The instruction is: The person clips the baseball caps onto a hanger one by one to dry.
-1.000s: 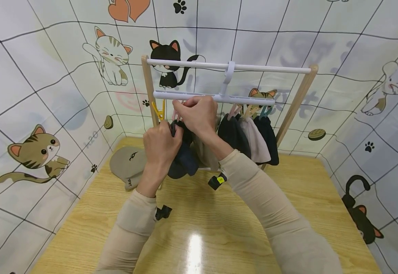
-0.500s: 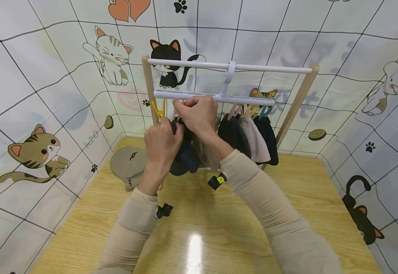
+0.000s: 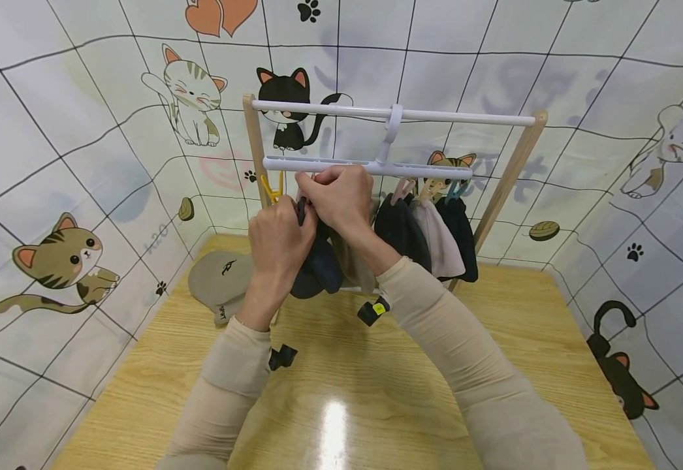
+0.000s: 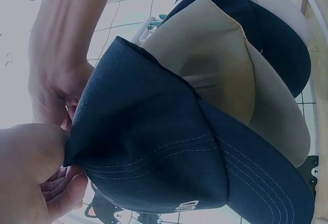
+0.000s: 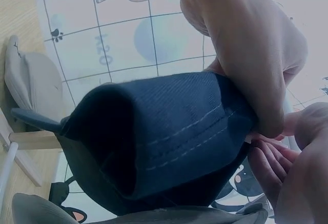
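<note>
My left hand pinches the rear edge of a navy cap, whose brim hangs downward. Close beside it, my right hand is raised just under the left half of a white hanger. Its thumb and fingers grip a pink clip, mostly hidden behind them. In the right wrist view, both hands meet at the gathered end of the navy cap. Whether the clip's jaws are on the fabric is hidden. A yellow clip hangs left of the hands, holding nothing.
The hanger hooks onto the white rod of a wooden rack. A beige cap hangs behind the navy one; dark and pale caps hang from clips on the right. A grey-beige cap lies on the table.
My left hand has risen slightly, lifting the navy cap closer to the pink clip. The right hand stays in place under the hanger.
</note>
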`<state>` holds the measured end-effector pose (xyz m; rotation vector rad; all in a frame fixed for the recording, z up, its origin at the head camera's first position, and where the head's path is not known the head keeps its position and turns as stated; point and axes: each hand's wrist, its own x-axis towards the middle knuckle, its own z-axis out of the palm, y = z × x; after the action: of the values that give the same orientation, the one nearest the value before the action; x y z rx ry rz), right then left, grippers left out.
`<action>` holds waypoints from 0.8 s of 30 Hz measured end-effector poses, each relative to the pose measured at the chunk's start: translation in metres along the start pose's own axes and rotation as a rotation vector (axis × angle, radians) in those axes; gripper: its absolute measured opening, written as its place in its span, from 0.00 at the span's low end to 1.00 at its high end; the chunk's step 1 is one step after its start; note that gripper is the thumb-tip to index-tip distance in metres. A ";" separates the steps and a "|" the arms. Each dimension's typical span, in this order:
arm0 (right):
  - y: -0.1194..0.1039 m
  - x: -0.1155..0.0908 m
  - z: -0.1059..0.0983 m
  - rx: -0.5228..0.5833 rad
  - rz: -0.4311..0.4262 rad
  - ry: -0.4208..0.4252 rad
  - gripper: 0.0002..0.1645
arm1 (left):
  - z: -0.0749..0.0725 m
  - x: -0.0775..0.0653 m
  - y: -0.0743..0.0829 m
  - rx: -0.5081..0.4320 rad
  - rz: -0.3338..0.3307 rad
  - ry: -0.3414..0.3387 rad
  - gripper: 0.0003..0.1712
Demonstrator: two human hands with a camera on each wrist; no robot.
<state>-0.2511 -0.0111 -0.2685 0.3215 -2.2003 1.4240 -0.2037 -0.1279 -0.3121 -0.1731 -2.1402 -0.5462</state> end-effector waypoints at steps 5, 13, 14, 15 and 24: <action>0.000 0.000 0.000 -0.016 0.008 0.001 0.18 | -0.001 0.003 0.002 0.020 0.004 -0.012 0.24; 0.002 0.001 -0.003 -0.045 -0.013 -0.042 0.20 | 0.000 0.003 0.004 0.035 -0.001 -0.030 0.24; 0.002 0.001 -0.003 -0.046 -0.016 -0.046 0.20 | 0.000 0.003 0.004 0.035 0.000 -0.036 0.24; 0.002 0.001 -0.004 -0.047 -0.020 -0.048 0.20 | 0.000 0.003 0.004 0.035 -0.001 -0.043 0.24; 0.006 0.002 -0.010 -0.024 -0.046 -0.111 0.20 | 0.003 0.004 0.002 0.009 0.012 -0.076 0.26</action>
<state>-0.2527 0.0005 -0.2688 0.4502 -2.2812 1.3846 -0.2077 -0.1251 -0.3098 -0.2044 -2.2141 -0.5310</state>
